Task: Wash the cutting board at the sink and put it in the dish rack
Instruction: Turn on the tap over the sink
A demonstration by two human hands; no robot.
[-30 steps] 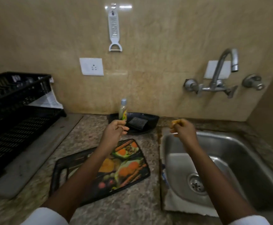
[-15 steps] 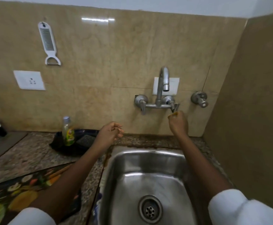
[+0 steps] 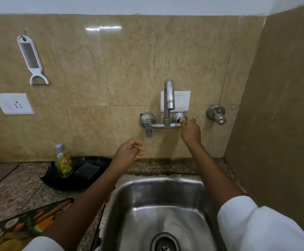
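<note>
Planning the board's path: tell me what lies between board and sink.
Only bare counter and the left forearm above it separate board from sink, per head view.

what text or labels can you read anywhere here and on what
No text here reads clearly.
Bottle: a green and yellow label with a red logo, too blurred to read.
Grater, socket, tap, cutting board: no lettering visible, only fruit and vegetable pictures on the board.

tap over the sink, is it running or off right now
Off, as far as the view shows: no water falls from the tap spout and the sink basin holds no stream. The right hand is at its right handle.
</note>
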